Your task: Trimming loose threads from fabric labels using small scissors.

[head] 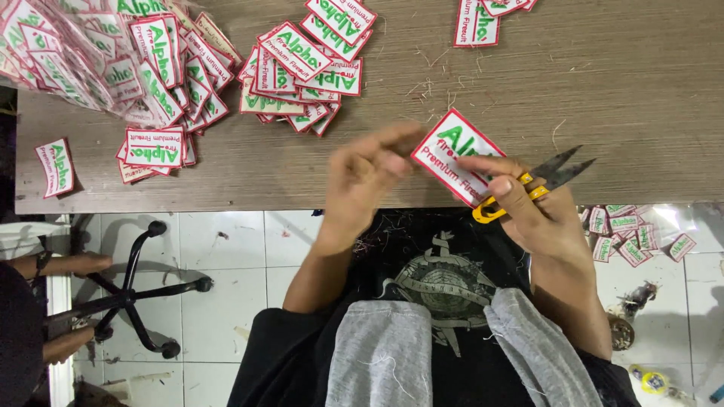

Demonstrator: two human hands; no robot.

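- The thread snips (528, 188), yellow-handled, sit in the right hand (539, 215) with blades parted and pointing right; working this close, they could nick the patch's red border or the thumb.
- The white patch (452, 154) could slip, since only fingertips steady it.
- The patch hangs over the table (641, 98) at its near edge, between both hands.
- The left hand (366, 181) is blurred; its fingers seem pressed together, touching the patch's left corner.
- Right fingers pinch the patch's right edge.

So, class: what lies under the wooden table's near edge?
Under the table: white floor tiles, a black chair base, and fallen patches. The person's lap hides the rest.
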